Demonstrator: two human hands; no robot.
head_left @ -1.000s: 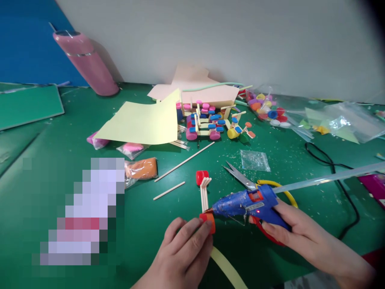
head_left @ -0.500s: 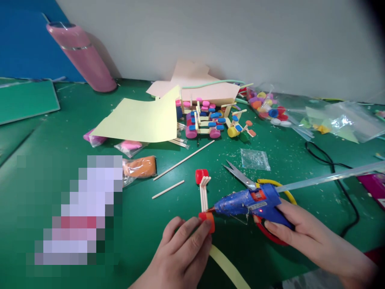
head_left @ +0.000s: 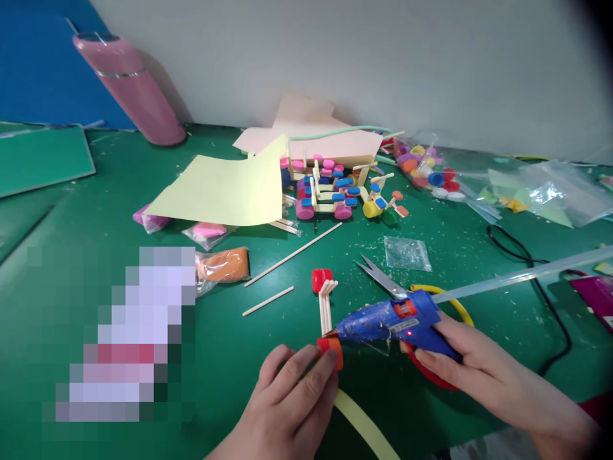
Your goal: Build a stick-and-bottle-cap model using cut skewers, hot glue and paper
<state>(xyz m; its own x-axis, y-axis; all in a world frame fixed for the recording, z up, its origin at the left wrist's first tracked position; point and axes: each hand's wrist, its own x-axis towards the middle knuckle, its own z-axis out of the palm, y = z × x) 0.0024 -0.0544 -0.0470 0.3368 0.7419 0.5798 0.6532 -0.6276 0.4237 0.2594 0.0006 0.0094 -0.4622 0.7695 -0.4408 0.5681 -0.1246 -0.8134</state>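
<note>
My left hand (head_left: 292, 396) is closed on a red-orange bottle cap (head_left: 331, 352) at the near end of several thin wooden sticks (head_left: 324, 313). A red cap (head_left: 321, 280) lies at the sticks' far end, where short pieces stick out to the right. In my right hand (head_left: 474, 364) is a blue hot glue gun (head_left: 393, 322), its light lit red and a long clear glue stick (head_left: 522, 276) coming out of its back. The gun's nozzle points left, at the joint between the sticks and the near cap.
Scissors (head_left: 383, 278) lie open behind the glue gun. Loose sticks (head_left: 292, 254), a wrapped orange-brown block (head_left: 223, 265) and yellow paper (head_left: 220, 191) are to the left. Small cap-wheeled models (head_left: 325, 198) and bagged caps (head_left: 431, 172) stand behind. A black cable (head_left: 541, 287) runs at the right.
The glue gun and my right hand have shifted slightly left, with the nozzle now further over the sticks' near end. My left hand has stayed in place on the cap.
</note>
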